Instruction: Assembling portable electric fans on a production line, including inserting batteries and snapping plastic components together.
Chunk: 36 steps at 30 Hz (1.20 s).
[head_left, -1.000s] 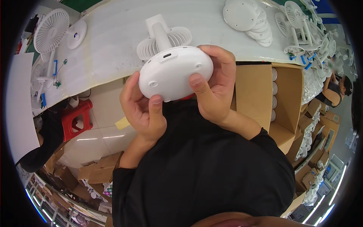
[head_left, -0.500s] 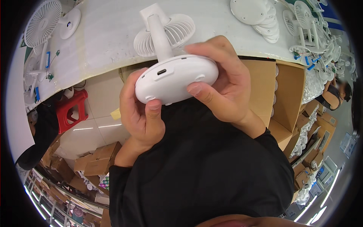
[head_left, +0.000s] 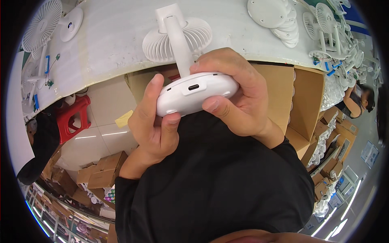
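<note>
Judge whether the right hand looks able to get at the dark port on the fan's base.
Probably yes: the right hand holds the base, its thumb lies near the dark port, and no finger covers it.

Base (head_left: 204, 97): white plastic, smooth, soft sheen
Stem (head_left: 178, 44): white plastic, smooth, low gloss
Grille (head_left: 157, 46): white plastic, finely ribbed
Discs (head_left: 265, 14): white plastic, smooth, nearly matt
Counter (head_left: 113, 36): whitish covering, smooth, lightly scuffed; material uncertain
Carton (head_left: 271, 89): brown cardboard, matt
Stool (head_left: 84, 109): red plastic, smooth, moderately glossy
Floor (head_left: 105, 105): pale tile, polished, reflecting light streaks
Shirt (head_left: 214, 178): black cloth, matt, softly creased
</note>
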Tool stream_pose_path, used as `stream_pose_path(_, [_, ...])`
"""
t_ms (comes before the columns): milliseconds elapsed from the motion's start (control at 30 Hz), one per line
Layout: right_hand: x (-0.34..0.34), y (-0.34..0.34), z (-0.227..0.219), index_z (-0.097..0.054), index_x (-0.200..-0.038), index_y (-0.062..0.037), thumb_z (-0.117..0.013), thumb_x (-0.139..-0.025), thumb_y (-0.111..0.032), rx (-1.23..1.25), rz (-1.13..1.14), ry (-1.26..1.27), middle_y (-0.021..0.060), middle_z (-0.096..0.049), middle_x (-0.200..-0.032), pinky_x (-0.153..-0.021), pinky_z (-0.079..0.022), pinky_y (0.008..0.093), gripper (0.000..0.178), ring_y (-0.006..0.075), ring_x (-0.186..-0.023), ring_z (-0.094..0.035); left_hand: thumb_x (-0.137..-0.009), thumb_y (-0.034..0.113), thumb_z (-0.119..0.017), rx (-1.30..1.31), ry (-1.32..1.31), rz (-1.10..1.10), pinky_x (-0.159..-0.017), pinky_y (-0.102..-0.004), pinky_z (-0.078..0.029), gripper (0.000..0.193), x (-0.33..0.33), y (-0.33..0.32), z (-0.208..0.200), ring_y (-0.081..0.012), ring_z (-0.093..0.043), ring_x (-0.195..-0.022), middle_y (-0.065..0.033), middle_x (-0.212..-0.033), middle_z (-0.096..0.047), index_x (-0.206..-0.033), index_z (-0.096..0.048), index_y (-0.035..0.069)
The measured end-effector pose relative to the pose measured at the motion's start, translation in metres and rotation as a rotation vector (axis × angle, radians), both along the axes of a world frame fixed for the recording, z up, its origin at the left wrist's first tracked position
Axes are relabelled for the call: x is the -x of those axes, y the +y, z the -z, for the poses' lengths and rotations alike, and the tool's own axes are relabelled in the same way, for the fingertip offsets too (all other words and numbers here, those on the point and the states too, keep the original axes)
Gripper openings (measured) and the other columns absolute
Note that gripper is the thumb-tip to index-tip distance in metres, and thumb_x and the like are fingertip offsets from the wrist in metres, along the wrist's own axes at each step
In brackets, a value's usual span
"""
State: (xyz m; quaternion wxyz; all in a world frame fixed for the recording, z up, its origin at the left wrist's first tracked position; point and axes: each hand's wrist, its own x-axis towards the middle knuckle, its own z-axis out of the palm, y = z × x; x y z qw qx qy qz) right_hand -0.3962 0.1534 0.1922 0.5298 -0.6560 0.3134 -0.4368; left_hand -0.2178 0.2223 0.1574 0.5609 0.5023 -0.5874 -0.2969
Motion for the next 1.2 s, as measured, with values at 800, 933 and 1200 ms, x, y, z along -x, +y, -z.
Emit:
stream_pose_path(800, [-0.019, -0.001, 0.053, -0.056, -0.13, -0.0057, -0.066, -0.086, -0.004, -0.013, 0.005, -0.096, 0.014, -0.051, -0.13, -0.087, -0.045, 0.032, 0.045, 0.0196, -0.1, -0.05, -0.105, 0.03, -0.03, 0.03, 0.775, -0.131, -0.056, -0.0271, -0.037, 0.037, 0.0, -0.103, 0.03, -0.0143, -0.044, -0.056, -0.0045, -0.064, -0.054, -0.081, -0.048, 0.008])
stream_pose_path(933, [-0.019, -0.008, 0.034, -0.041, -0.145, -0.0031, -0.065, -0.09, -0.008, -0.373, -0.154, -0.214, 0.0137, -0.04, -0.144, -0.1, -0.039, 0.0322, 0.06, 0.0247, -0.119, -0.049, -0.103, 0.025, -0.031, 0.262, 0.607, 0.04, -0.054, -0.0271, -0.037, 0.034, 0.004, -0.105, 0.014, -0.0145, -0.044, -0.056, -0.0051, -0.064, -0.054, -0.081, -0.05, 0.008])
stream_pose_path(1200, [-0.034, -0.016, 0.035, -0.029, -0.154, -0.0026, -0.069, -0.089, -0.011, -0.807, -0.332, -0.423, 0.014, -0.033, -0.152, -0.107, -0.036, 0.0357, 0.076, 0.0284, -0.129, -0.045, -0.107, 0.029, -0.027, 0.42, -0.008, 0.178, -0.057, -0.0284, -0.039, 0.037, -0.018, -0.101, 0.004, -0.0161, -0.044, -0.06, -0.0064, -0.064, -0.054, -0.086, -0.049, 0.008])
